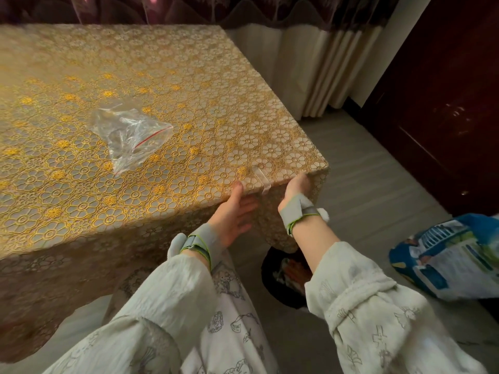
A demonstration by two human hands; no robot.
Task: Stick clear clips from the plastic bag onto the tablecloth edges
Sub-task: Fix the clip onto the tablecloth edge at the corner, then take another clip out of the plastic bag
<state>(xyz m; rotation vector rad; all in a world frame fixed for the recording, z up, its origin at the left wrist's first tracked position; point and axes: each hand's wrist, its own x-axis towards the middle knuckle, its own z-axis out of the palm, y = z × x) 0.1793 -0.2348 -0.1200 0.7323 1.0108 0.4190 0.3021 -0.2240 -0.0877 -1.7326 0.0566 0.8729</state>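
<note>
Both hands at tablecloth edge, flanking clear clip

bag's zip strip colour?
Red, on the clear bag; seen in the head view.

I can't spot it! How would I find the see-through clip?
Find the gold flowery tablecloth and follow its near edge toward the right corner. Between the left hand and right hand, the clear clip straddles that edge, a smooth glassy strip, unlike the crinkly plastic bag farther in.
</note>
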